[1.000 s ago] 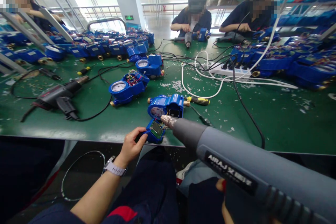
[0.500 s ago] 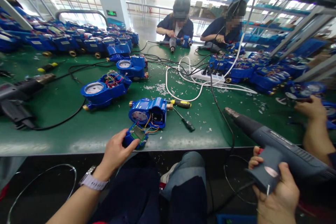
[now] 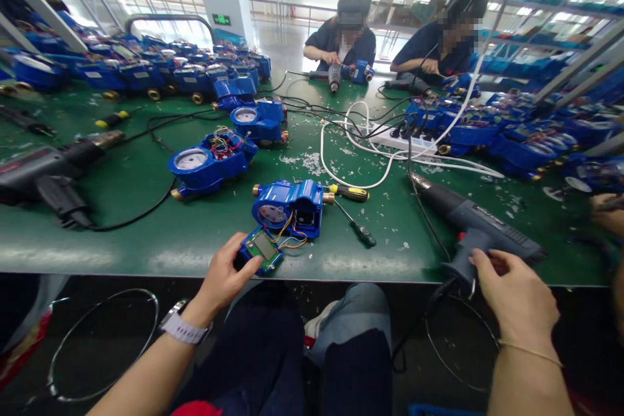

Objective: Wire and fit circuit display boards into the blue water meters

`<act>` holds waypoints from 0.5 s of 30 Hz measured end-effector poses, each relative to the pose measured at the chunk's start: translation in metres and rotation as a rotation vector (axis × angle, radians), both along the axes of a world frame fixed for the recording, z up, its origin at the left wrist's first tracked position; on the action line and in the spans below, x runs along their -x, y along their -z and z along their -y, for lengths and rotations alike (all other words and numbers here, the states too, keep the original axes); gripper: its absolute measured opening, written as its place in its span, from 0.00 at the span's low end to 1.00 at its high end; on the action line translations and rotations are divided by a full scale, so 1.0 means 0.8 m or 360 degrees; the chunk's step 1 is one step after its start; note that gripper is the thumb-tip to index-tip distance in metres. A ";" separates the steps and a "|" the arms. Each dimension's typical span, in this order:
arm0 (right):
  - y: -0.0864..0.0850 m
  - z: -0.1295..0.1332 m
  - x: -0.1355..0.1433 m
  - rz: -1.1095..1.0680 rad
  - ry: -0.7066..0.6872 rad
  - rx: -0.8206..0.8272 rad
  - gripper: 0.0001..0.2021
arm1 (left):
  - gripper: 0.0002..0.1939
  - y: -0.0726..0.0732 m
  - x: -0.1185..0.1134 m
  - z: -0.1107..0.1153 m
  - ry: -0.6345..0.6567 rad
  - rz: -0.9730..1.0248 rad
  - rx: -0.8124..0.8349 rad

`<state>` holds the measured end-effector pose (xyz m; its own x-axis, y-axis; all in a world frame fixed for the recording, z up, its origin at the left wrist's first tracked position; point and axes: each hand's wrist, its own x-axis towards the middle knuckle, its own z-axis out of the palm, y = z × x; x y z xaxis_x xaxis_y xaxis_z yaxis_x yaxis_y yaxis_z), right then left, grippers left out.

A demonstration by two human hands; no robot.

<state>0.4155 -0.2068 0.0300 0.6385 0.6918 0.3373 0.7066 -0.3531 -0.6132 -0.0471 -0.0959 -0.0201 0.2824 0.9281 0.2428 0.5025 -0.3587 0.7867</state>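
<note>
My left hand (image 3: 228, 273) holds a small blue display module with a green circuit board (image 3: 263, 248) by its left side, thumb on the front edge. Thin coloured wires run from it to a blue water meter (image 3: 287, 205) with brass ends, lying just behind. On the right, a dark grey heat gun (image 3: 482, 221) rests on the green bench, nozzle pointing away to the left. My right hand (image 3: 517, 289) is at its handle, thumb against the handle's edge and fingers loosely curved, apart from the thumb. Part of the fingers is hidden.
A yellow-black screwdriver (image 3: 351, 193) and a dark-handled one (image 3: 361, 232) lie beside the meter. Another heat gun (image 3: 63, 169) is at left. A power strip (image 3: 402, 138), cables, plastic scraps and many blue meters cover the bench. Two co-workers sit opposite; another hand (image 3: 609, 211) is at far right.
My right hand has brought the heat gun down onto the bench and turned back-up, its grip loosened. The view has shifted slightly. My left hand stays on the display module.
</note>
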 end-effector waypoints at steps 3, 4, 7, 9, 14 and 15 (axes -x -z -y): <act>0.009 -0.026 0.058 0.0365 -0.0096 -0.0037 0.19 | 0.13 -0.004 0.000 0.000 0.0045 0.0035 0.0001; 0.016 -0.038 0.080 0.0501 -0.0359 -0.0004 0.21 | 0.13 -0.005 -0.001 0.000 0.0062 0.0049 0.0013; 0.038 -0.078 0.137 0.0532 -0.0822 0.0096 0.22 | 0.13 -0.006 -0.005 -0.003 0.0122 0.0087 0.0082; 0.050 -0.100 0.160 0.0457 -0.0944 0.0158 0.20 | 0.13 -0.004 -0.009 -0.005 0.0163 0.0110 0.0134; 0.055 -0.117 0.170 0.0191 -0.0981 0.0168 0.16 | 0.16 0.000 -0.014 -0.008 0.0216 0.0152 0.0212; 0.051 -0.114 0.169 0.0121 -0.0952 0.0146 0.16 | 0.16 0.000 -0.014 -0.008 0.0211 0.0160 0.0223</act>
<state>0.2804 -0.1159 -0.0111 0.1068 0.9515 0.2885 0.8393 0.0692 -0.5392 -0.0362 -0.0892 -0.0205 0.3850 0.9111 0.1472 0.3748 -0.3000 0.8772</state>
